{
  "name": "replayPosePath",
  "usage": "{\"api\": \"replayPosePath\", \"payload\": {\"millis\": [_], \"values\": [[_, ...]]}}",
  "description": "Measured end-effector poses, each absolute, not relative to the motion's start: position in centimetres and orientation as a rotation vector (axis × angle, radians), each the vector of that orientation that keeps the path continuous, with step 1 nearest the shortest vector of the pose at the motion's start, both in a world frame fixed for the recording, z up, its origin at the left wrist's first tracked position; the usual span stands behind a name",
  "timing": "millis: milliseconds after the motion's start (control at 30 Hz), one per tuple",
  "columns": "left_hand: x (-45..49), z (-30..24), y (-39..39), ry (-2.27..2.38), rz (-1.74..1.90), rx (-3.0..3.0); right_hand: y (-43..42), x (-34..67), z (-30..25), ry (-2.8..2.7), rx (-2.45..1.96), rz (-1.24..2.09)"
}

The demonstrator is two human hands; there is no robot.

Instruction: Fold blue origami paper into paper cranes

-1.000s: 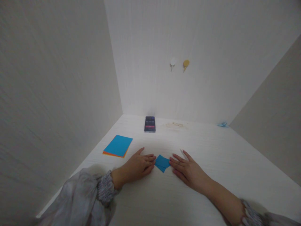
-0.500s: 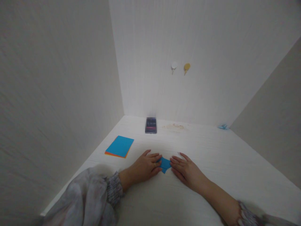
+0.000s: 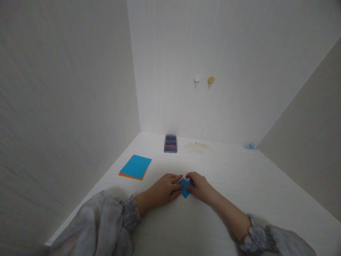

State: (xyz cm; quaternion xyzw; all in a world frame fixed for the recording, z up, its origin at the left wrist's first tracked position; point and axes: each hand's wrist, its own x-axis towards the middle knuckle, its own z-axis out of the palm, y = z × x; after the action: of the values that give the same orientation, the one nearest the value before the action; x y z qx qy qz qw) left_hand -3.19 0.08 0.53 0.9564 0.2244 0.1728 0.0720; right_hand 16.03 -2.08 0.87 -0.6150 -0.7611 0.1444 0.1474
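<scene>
A small folded blue paper [image 3: 185, 187] lies on the white table [image 3: 239, 185] between my two hands. My left hand [image 3: 165, 186] lies on the table with its fingertips on the paper's left edge. My right hand [image 3: 198, 185] has its fingers curled and pinched on the paper's right side, covering part of it. Only a small blue corner shows between the fingers.
A stack of coloured paper sheets [image 3: 135, 166], blue on top and orange beneath, lies to the left. A dark blurred object [image 3: 170, 143] stands near the back wall. A small blue folded piece [image 3: 249, 146] sits in the far right corner. Two hooks [image 3: 204, 81] hang on the wall.
My right hand moved left onto the blue paper and its fingers curled from flat to pinched. My left hand shifted a little right. Less of the paper shows now.
</scene>
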Motion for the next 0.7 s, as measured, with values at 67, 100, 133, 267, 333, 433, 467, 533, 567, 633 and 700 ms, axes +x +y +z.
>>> {"api": "replayPosePath", "payload": {"millis": [67,100,133,267,333,433,467,533,567,633,700], "values": [[-3.1,0.6,0.2,0.683,0.530,2.822,-1.9,16.2,1.1,-2.128,-1.804,0.559],[-3.0,0.6,0.2,0.699,0.542,2.781,-1.9,16.3,1.1,-2.098,-1.806,0.625],[-2.9,0.6,0.3,0.731,0.559,2.728,-1.8,16.4,1.1,-2.074,-1.802,0.677],[-2.6,0.8,0.4,0.940,0.620,2.477,-1.5,16.8,0.9,-1.998,-1.775,0.739],[-2.4,1.0,0.2,0.994,0.629,2.399,-1.4,17.0,0.9,-1.928,-1.709,0.787],[-2.1,1.4,-0.1,1.011,0.648,2.313,-1.4,17.1,1.3,-1.849,-1.571,0.857],[-2.0,1.6,-0.2,1.007,0.660,2.277,-1.5,17.1,1.6,-1.838,-1.521,0.852],[-1.9,1.9,-0.4,0.986,0.722,2.208,-1.8,17.0,2.0,-1.835,-1.407,0.782],[-2.0,2.0,-0.5,0.975,0.780,2.188,-2.0,17.0,2.3,-1.849,-1.341,0.723],[-2.1,2.1,-0.6,0.954,0.925,2.193,-2.3,16.9,2.5,-1.908,-1.212,0.572],[-2.2,2.0,-0.6,0.906,1.040,2.267,-2.5,16.8,2.5,-1.988,-1.119,0.384]]}}
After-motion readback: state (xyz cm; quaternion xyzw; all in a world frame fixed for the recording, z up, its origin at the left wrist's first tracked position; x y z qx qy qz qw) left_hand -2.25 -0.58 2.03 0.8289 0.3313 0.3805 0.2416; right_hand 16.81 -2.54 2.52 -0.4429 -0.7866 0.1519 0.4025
